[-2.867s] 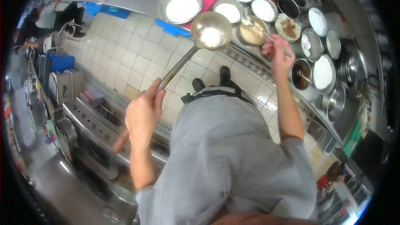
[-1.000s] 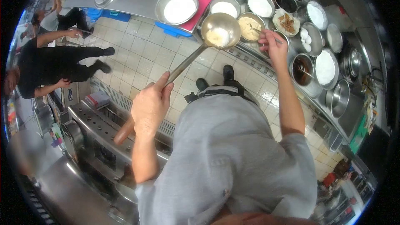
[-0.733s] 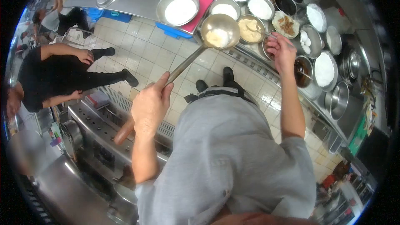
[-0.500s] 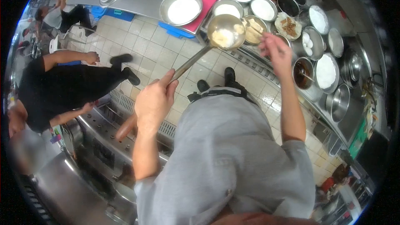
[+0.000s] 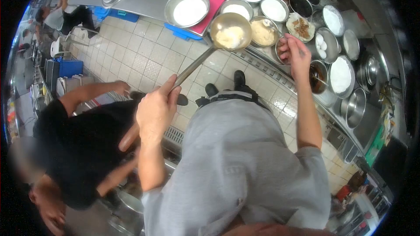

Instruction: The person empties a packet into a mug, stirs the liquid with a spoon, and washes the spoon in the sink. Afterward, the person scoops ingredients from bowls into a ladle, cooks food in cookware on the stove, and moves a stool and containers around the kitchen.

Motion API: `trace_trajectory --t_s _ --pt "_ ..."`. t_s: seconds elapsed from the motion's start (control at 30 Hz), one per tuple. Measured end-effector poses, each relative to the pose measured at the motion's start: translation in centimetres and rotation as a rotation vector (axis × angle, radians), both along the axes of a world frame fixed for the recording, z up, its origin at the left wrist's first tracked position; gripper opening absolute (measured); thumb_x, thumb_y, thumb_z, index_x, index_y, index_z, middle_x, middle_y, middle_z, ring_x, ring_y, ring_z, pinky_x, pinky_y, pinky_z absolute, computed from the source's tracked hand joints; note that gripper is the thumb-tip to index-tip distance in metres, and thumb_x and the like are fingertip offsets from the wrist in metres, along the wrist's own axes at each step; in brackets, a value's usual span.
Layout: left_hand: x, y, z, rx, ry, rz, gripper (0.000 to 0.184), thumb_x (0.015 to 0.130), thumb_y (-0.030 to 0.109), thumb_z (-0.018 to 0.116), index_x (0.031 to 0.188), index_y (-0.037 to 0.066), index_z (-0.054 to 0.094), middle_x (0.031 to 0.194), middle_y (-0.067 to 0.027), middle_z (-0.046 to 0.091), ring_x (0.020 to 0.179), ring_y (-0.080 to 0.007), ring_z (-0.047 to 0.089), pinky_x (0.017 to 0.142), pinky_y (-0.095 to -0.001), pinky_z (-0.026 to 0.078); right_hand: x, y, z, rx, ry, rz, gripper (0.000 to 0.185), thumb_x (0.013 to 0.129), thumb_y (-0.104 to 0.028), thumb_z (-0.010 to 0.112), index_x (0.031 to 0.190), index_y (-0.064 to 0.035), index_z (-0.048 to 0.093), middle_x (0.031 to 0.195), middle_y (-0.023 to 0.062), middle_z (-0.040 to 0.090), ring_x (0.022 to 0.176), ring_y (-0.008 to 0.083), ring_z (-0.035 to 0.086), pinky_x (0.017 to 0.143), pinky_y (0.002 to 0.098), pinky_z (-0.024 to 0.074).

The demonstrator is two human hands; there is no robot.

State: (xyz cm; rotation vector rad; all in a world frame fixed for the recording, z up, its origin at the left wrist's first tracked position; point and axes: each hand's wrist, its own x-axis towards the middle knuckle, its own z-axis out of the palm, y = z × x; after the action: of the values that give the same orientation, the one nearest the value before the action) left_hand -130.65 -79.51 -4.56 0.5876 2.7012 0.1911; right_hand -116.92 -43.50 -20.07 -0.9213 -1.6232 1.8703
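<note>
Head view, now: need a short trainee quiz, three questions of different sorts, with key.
1. Which hand grips the ladle?
2. True or false: the ladle's bowl is empty.
3. The top on the co-worker at lower left is: a) white, b) black, c) green.

Key:
1. The left hand.
2. False; it holds pale contents.
3. b
</note>
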Motion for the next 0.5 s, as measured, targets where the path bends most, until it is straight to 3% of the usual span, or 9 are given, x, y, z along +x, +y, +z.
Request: trace_trajectory --t_s 0.13,0.27,0.5 --pt "-0.1 -0.4 0.4 -0.05 0.015 0.033 0.036 0.095 0.038 0.062 0.128 0.027 0.066 0.089 -0.011 0.072 0.083 -0.0348 0.069 0.074 -0.0459 0.055 0.3 1.4 -1.9 0.157 -0.231 0.147 0.031 0.101 -0.023 0.059 0.121 -0.0007 0.068 0.103 0.0085 0.072 0.075 0.0096 0.062 0.062 0.0224 0.0528" --pt "-0.2 -0.4 0.1 -0.041 0.028 0.057 0.035 0.095 0.037 0.062 0.128 0.025 0.066 0.088 -0.0116 0.071 0.083 -0.0355 0.069 0.074 -0.0469 0.054 -0.7 0.8 -2.9 0.159 -0.259 0.215 0.031 0.101 -0.023 0.058 0.121 -0.0011 0.068 0.101 0.0085 0.072 0.075 0.0105 0.063 0.062 0.0228 0.0527" --pt "0.4 0.2 0.4 -0.007 0.017 0.071 0.034 0.095 0.036 0.062 0.127 0.025 0.067 0.087 -0.0111 0.071 0.083 -0.0343 0.069 0.074 -0.0454 0.055 -0.7 1.2 -2.6 -0.218 -0.11 0.084 0.027 0.099 -0.015 0.058 0.117 0.0032 0.066 0.103 0.0131 0.071 0.081 0.0156 0.067 0.063 0.0263 0.0552"
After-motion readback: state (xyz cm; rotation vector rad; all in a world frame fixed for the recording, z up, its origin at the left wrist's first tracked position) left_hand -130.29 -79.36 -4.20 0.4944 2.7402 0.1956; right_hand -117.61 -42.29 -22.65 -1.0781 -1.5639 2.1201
